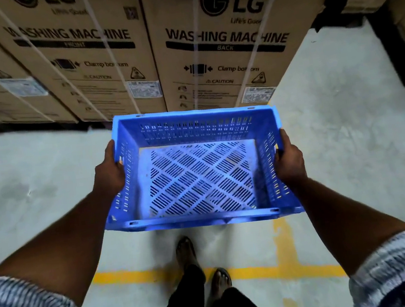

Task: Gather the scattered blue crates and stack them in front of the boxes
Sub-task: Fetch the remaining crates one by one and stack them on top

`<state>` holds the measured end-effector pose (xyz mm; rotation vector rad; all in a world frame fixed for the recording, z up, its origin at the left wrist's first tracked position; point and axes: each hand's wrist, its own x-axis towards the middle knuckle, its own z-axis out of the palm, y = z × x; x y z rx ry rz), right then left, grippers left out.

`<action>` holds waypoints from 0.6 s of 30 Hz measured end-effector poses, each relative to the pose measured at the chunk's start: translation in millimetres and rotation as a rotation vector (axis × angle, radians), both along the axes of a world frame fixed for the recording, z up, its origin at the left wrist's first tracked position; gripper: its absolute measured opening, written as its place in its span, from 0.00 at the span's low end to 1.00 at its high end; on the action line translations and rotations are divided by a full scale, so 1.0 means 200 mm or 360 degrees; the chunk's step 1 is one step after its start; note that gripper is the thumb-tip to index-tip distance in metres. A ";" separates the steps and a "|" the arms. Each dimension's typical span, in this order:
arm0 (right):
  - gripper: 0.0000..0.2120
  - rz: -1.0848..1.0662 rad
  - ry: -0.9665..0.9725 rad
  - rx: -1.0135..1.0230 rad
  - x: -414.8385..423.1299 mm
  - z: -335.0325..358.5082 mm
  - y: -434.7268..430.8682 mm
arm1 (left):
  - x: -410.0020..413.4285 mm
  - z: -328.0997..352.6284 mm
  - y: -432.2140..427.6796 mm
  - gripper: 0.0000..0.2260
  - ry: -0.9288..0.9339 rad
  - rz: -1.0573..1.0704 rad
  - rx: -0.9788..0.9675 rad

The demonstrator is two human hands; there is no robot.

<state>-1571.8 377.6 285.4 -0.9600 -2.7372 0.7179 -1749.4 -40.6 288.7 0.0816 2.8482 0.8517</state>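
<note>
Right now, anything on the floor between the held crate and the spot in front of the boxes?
Nothing visible. The left hand and right hand grip the blue crate by its side walls just short of the boxes; the floor either side shows only concrete. The patch directly under the crate is hidden.

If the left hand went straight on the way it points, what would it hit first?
Probably the cardboard box ahead of the left hand, which grips the crate; depth is unclear.

Grey concrete floor (347, 135), stained; yellow line (135, 276) painted across it.
</note>
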 end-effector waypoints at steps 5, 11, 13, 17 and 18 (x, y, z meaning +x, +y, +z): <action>0.30 -0.0068 0.0011 -0.0037 -0.18 -0.12 0.00 | -0.24 -0.12 0.02 0.28 -0.0059 -0.0049 -0.0029; 0.31 -0.0085 -0.0086 -0.0047 -0.32 -0.21 0.06 | -0.41 -0.19 0.11 0.28 -0.0095 -0.0038 -0.0039; 0.32 -0.0060 -0.0110 -0.0052 -0.35 -0.24 0.08 | -0.45 -0.22 0.15 0.28 -0.0081 -0.0033 -0.0045; 0.32 -0.0081 -0.0118 -0.0044 -0.41 -0.28 0.12 | -0.53 -0.23 0.20 0.28 -0.0052 -0.0036 -0.0059; 0.32 -0.0082 -0.0119 -0.0037 -0.42 -0.28 0.12 | -0.54 -0.23 0.21 0.28 -0.0042 -0.0034 -0.0064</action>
